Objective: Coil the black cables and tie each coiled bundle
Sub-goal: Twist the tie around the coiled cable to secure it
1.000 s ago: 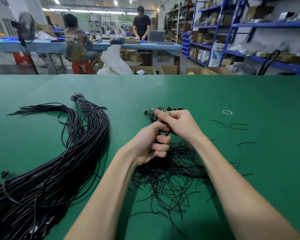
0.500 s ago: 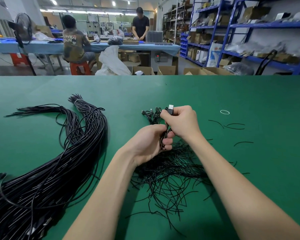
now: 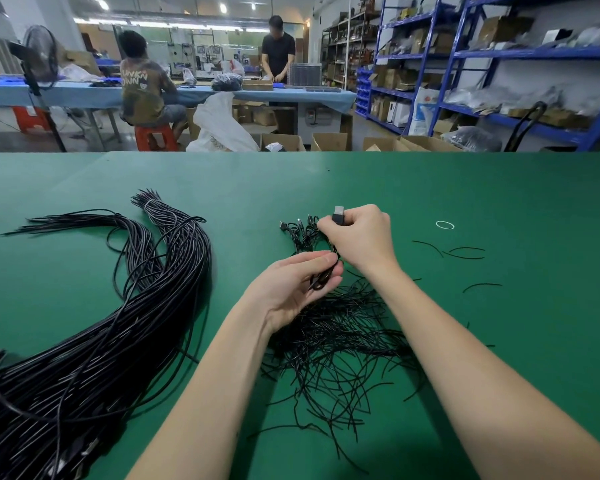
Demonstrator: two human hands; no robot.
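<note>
I am pinching the coiled cable [image 3: 321, 280] in my left hand [image 3: 291, 289], my right hand [image 3: 357, 237] gripping its USB plug [image 3: 338, 215]; tying probably comes next

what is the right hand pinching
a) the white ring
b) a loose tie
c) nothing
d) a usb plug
d: the right hand pinches a cable's usb plug, its metal tip poking up above the fingers; the white ring lies apart on the table.
</note>
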